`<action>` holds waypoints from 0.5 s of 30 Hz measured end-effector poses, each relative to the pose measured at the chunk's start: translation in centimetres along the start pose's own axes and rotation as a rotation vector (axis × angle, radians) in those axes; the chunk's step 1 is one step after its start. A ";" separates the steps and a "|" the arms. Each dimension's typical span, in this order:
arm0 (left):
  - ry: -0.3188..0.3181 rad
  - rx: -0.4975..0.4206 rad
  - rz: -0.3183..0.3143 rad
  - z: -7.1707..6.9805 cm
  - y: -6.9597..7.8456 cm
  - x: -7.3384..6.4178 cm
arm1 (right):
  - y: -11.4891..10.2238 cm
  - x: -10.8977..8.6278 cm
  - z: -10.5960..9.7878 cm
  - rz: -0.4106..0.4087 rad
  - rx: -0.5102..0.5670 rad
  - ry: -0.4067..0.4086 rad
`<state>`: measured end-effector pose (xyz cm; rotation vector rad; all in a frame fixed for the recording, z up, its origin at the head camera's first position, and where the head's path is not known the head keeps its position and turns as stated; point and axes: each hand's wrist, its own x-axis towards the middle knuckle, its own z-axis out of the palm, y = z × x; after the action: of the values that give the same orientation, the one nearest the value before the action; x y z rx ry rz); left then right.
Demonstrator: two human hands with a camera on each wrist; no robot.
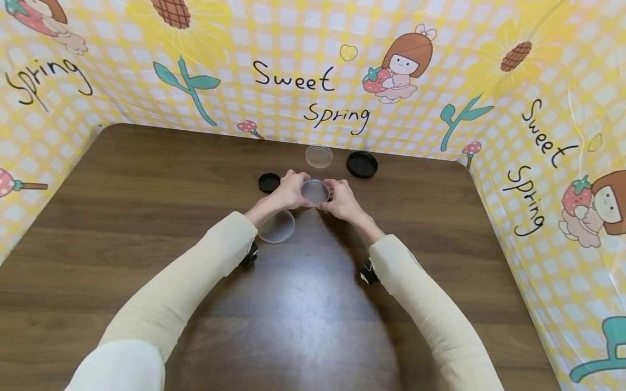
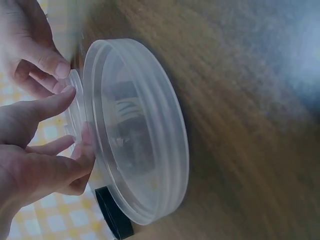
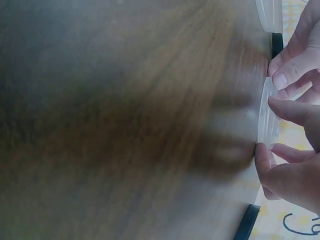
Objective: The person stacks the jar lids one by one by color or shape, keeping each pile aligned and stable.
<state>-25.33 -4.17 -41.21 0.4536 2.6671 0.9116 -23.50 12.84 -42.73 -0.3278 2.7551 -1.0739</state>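
Note:
A small clear round lid (image 1: 315, 193) lies flat at or just above the table, between my two hands. My left hand (image 1: 292, 191) grips its left edge, thumb toward me. On the opposite edge, my right hand (image 1: 343, 201) pinches it between thumb and fingers. Seen from the left wrist, a larger translucent lid (image 2: 172, 145) with a raised rim sits close to the left hand (image 2: 37, 150). In the right wrist view, the fingers of both hands meet the thin edge of the small lid (image 3: 265, 115).
A small black lid (image 1: 269, 183) lies left of my left hand. Behind my hands stand another clear round lid (image 1: 319, 157) and a larger black lid (image 1: 362, 165), near the back edge of the wooden table (image 1: 195, 163). Patterned yellow cloth (image 1: 293, 32) walls the back and sides.

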 end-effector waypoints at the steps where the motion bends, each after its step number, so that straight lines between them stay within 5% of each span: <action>1: 0.002 0.001 0.004 0.0 0.0 0.0 | 0.0 0.0 0.0 0.000 0.010 0.000; 15: 0.068 -0.014 0.101 0.1 -0.6 -0.2 | -0.2 -0.4 -0.5 -0.039 0.042 0.008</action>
<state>-25.23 -4.66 -41.62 0.5689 2.7181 0.9908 -23.24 13.12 -42.21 -0.3738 2.7398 -1.1432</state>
